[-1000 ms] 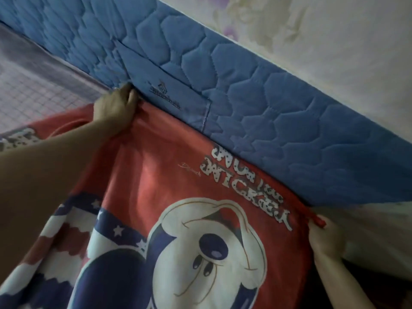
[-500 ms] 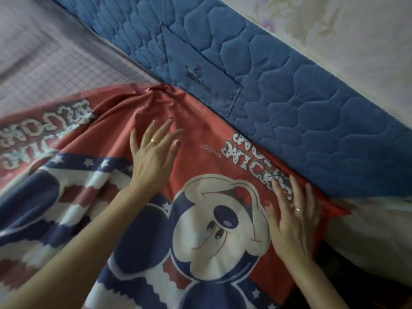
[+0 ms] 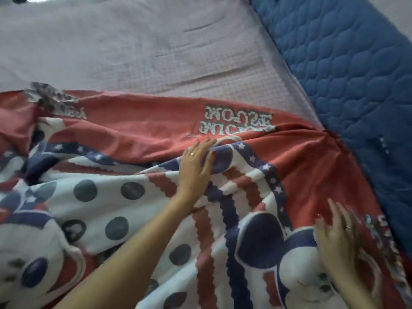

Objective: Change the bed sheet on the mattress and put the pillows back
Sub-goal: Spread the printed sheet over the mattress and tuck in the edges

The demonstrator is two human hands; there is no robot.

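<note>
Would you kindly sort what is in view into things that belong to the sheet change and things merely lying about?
Part of the job:
- cartoon-print sheet, partly spread
- mattress top, pale checked surface
- left hand, flat on the sheet
- right hand, flat on the sheet

Just there:
- blue quilted panel beside the mattress

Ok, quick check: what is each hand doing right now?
Left hand: open, fingers spread flat on the red, white and blue cartoon-print cotton bed sheet.
Right hand: open, flat on the same sheet, holding nothing.
</note>
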